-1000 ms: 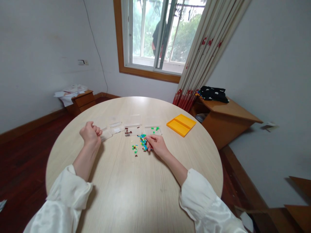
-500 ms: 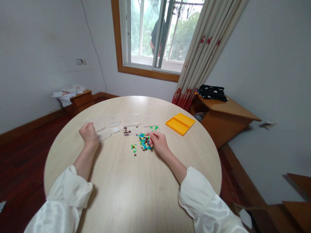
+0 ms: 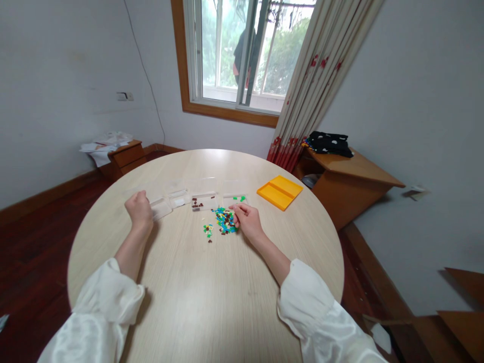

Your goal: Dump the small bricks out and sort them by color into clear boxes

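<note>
My right hand [image 3: 247, 221] is closed in a pinch at the right edge of a pile of small plastic pieces [image 3: 224, 221] in blue, green, brown and yellow. What its fingertips hold, if anything, is too small to make out. A smaller cluster of pieces [image 3: 207, 229] lies to the left of the pile, with one brown piece [image 3: 209, 241] nearer to me. Curled into a fist, my left hand [image 3: 138, 209] rests beside a clear plastic box [image 3: 162, 208]; its inside is hidden. Brown pieces lie in another clear box [image 3: 204, 202], and green ones in the box [image 3: 228, 199] behind my right hand.
A clear box [image 3: 177, 199] with something white in it stands between the left and middle boxes. To the right lies a yellow two-part tray [image 3: 280, 191]. All are on a round wooden table [image 3: 204, 292]. A curtain [image 3: 306, 91] hangs beyond, near a wooden cabinet [image 3: 351, 176].
Both hands stay almost where they were. The right fingers have shifted very slightly at the pile's edge, and the whole view has moved a little.
</note>
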The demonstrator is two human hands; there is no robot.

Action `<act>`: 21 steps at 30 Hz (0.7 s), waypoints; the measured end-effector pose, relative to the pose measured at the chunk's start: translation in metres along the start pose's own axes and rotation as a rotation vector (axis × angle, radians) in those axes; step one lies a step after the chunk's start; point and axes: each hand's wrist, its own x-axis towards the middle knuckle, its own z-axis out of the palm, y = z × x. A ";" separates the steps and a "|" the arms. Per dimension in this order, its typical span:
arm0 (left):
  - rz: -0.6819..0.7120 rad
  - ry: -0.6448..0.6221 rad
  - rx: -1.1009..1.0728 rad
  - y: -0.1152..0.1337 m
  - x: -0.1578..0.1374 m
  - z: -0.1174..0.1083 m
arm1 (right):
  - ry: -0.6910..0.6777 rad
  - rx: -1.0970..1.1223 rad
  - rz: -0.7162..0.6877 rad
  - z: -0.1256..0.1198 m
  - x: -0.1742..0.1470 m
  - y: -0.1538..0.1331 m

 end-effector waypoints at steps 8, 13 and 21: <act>-0.070 0.011 -0.049 0.013 -0.010 0.002 | 0.119 0.017 -0.059 -0.006 0.003 -0.002; -0.034 -0.003 -0.059 0.010 -0.009 0.002 | 0.114 0.001 -0.063 -0.007 0.004 -0.001; 0.004 0.017 -0.136 0.006 -0.010 0.003 | 0.100 -0.096 -0.096 -0.009 0.008 0.007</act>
